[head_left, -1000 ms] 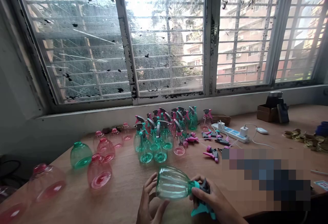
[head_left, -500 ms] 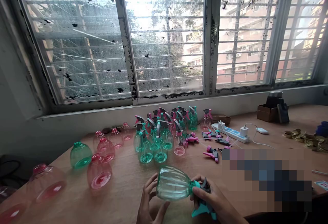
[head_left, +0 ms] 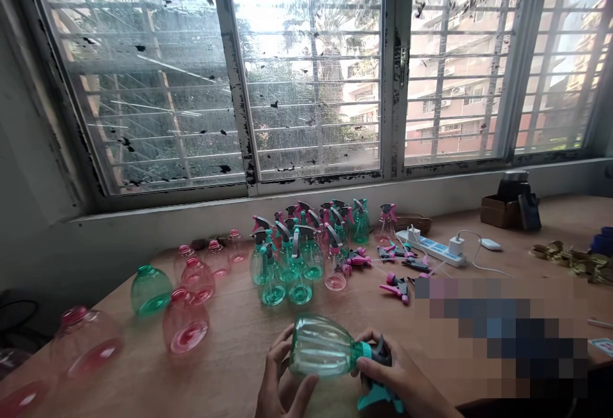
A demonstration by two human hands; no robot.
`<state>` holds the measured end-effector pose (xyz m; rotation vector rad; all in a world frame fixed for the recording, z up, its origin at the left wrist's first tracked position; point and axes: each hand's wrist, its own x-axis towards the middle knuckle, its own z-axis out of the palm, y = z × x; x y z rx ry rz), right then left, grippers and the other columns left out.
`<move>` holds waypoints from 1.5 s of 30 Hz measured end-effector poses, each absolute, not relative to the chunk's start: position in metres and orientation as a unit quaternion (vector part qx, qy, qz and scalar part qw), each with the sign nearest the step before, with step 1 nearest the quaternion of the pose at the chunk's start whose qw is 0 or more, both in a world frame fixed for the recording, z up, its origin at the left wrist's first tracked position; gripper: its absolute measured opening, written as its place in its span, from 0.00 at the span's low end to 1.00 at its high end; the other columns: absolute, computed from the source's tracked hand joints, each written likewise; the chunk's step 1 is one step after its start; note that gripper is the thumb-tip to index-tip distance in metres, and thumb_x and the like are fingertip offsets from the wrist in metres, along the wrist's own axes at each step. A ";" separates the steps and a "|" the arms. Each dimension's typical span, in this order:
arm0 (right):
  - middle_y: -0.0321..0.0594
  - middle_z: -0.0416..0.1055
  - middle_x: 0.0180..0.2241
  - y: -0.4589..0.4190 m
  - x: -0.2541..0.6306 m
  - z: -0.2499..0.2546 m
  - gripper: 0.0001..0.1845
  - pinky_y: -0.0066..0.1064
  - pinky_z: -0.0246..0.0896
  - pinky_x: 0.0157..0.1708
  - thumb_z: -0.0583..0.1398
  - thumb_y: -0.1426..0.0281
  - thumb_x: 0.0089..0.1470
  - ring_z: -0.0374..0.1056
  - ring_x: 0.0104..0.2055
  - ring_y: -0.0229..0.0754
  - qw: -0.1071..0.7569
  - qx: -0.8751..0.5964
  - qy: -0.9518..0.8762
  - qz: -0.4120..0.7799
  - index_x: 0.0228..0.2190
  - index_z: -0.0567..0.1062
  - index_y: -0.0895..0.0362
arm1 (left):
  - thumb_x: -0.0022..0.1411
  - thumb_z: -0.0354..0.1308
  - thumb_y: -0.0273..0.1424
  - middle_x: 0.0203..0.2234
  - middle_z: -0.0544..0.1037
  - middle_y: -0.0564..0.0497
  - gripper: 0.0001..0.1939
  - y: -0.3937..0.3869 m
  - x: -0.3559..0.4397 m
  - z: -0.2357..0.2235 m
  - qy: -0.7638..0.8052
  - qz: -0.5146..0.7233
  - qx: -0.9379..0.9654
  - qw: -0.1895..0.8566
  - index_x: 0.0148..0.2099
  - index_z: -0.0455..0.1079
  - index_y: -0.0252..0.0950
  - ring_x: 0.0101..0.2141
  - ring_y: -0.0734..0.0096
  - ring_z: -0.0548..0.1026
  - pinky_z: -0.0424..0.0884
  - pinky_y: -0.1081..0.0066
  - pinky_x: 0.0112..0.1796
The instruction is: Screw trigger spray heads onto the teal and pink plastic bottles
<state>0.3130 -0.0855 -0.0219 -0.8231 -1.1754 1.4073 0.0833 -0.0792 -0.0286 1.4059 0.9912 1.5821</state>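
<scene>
Pinched between thumb and fingers of the right hand (head_left: 400,370), the teal-and-grey spray head (head_left: 378,397) sits at the neck of a green bottle (head_left: 320,344), whose broad base rests in the curled left hand (head_left: 275,380). The bottle lies on its side above the near part of a wooden table (head_left: 230,367). Work looks well advanced: a dense group of fitted bottles (head_left: 300,277), green and pink, stands upright toward the window (head_left: 311,67), heads on. To the left, at least six open pink bottles (head_left: 184,325) and one open green bottle (head_left: 151,290) have bare necks, while loose spray heads (head_left: 396,290), mostly pink, lie beside the group, apparently waiting to be paired. Whether the held collar is fully tight cannot be told, nor can a tube inside be made out. The right fingertips are partly hidden behind the head. Bottles at the far left are cut off by the edge, rear ones overlap too closely to count, and a pixelated patch (head_left: 498,328) masks part of the right side.
</scene>
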 end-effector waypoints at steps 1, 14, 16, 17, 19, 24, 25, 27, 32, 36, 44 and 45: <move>0.35 0.80 0.27 -0.087 0.313 -0.020 0.22 0.26 0.67 0.26 0.73 0.59 0.48 0.74 0.26 0.38 0.535 -0.351 -0.496 0.587 0.37 0.73 0.56 | 0.57 0.67 0.47 0.64 0.69 0.45 0.24 -0.079 0.083 -0.029 0.393 0.621 0.556 0.389 0.52 0.69 0.45 0.58 0.46 0.74 0.74 0.56 0.57; 0.32 0.74 0.28 -0.085 0.312 -0.022 0.23 0.28 0.66 0.29 0.74 0.59 0.47 0.71 0.28 0.39 0.523 -0.373 -0.517 0.565 0.40 0.75 0.56 | 0.60 0.64 0.49 0.62 0.71 0.44 0.29 -0.079 0.081 -0.023 0.405 0.609 0.569 0.375 0.59 0.67 0.43 0.58 0.47 0.74 0.71 0.57 0.59; 0.32 0.74 0.28 -0.085 0.312 -0.021 0.22 0.29 0.66 0.30 0.73 0.59 0.47 0.70 0.29 0.39 0.527 -0.372 -0.520 0.560 0.40 0.75 0.55 | 0.60 0.64 0.48 0.62 0.71 0.44 0.29 -0.078 0.081 -0.024 0.403 0.612 0.569 0.373 0.59 0.67 0.43 0.58 0.47 0.74 0.72 0.57 0.58; 0.32 0.74 0.29 -0.086 0.312 -0.021 0.22 0.30 0.66 0.30 0.74 0.59 0.46 0.70 0.29 0.40 0.532 -0.372 -0.520 0.555 0.39 0.75 0.55 | 0.61 0.64 0.47 0.62 0.72 0.44 0.29 -0.078 0.081 -0.024 0.401 0.611 0.573 0.371 0.60 0.67 0.43 0.58 0.47 0.74 0.72 0.56 0.59; 0.33 0.74 0.30 -0.086 0.312 -0.019 0.22 0.30 0.66 0.30 0.74 0.58 0.46 0.70 0.30 0.40 0.539 -0.375 -0.517 0.548 0.39 0.75 0.55 | 0.61 0.63 0.47 0.62 0.72 0.43 0.29 -0.076 0.079 -0.026 0.402 0.605 0.586 0.360 0.61 0.67 0.43 0.58 0.47 0.74 0.70 0.55 0.61; 0.33 0.77 0.25 -0.087 0.312 -0.018 0.23 0.28 0.63 0.25 0.73 0.56 0.46 0.71 0.25 0.40 0.526 -0.388 -0.493 0.574 0.36 0.73 0.55 | 0.65 0.59 0.46 0.64 0.71 0.46 0.26 -0.073 0.075 -0.031 0.423 0.579 0.624 0.310 0.62 0.70 0.46 0.64 0.48 0.68 0.62 0.52 0.65; 0.34 0.78 0.26 -0.087 0.312 -0.018 0.23 0.28 0.63 0.25 0.73 0.56 0.46 0.72 0.25 0.40 0.526 -0.386 -0.490 0.578 0.35 0.72 0.55 | 0.65 0.59 0.46 0.63 0.71 0.47 0.25 -0.073 0.074 -0.031 0.423 0.578 0.631 0.298 0.62 0.71 0.47 0.64 0.48 0.67 0.61 0.52 0.65; 0.35 0.80 0.27 -0.087 0.313 -0.020 0.22 0.27 0.64 0.25 0.73 0.57 0.46 0.73 0.25 0.40 0.530 -0.378 -0.489 0.582 0.34 0.71 0.55 | 0.65 0.59 0.45 0.62 0.73 0.47 0.24 -0.072 0.073 -0.030 0.419 0.583 0.640 0.272 0.61 0.72 0.49 0.64 0.48 0.68 0.62 0.52 0.65; 0.36 0.80 0.29 -0.082 0.315 -0.027 0.19 0.27 0.67 0.24 0.71 0.59 0.51 0.74 0.25 0.38 0.550 -0.339 -0.477 0.595 0.35 0.72 0.56 | 0.63 0.62 0.44 0.60 0.75 0.48 0.21 -0.073 0.073 -0.028 0.411 0.605 0.641 0.235 0.58 0.75 0.52 0.62 0.47 0.70 0.67 0.53 0.62; 0.36 0.81 0.29 -0.081 0.315 -0.029 0.19 0.26 0.68 0.23 0.71 0.60 0.52 0.74 0.24 0.38 0.557 -0.327 -0.470 0.602 0.36 0.71 0.56 | 0.63 0.63 0.44 0.59 0.74 0.47 0.22 -0.076 0.077 -0.027 0.387 0.609 0.634 0.278 0.59 0.74 0.50 0.59 0.48 0.73 0.74 0.58 0.57; 0.35 0.81 0.27 -0.085 0.314 -0.026 0.21 0.27 0.68 0.24 0.72 0.58 0.49 0.75 0.25 0.39 0.544 -0.346 -0.482 0.593 0.35 0.71 0.55 | 0.62 0.64 0.44 0.59 0.74 0.43 0.18 -0.078 0.080 -0.026 0.338 0.655 0.588 0.334 0.50 0.76 0.42 0.60 0.48 0.72 0.75 0.59 0.56; 0.35 0.80 0.27 -0.084 0.314 -0.026 0.21 0.27 0.68 0.24 0.73 0.57 0.48 0.75 0.24 0.39 0.546 -0.348 -0.478 0.593 0.35 0.71 0.55 | 0.61 0.65 0.44 0.59 0.75 0.43 0.18 -0.077 0.079 -0.026 0.342 0.652 0.591 0.330 0.50 0.77 0.42 0.60 0.48 0.72 0.75 0.59 0.56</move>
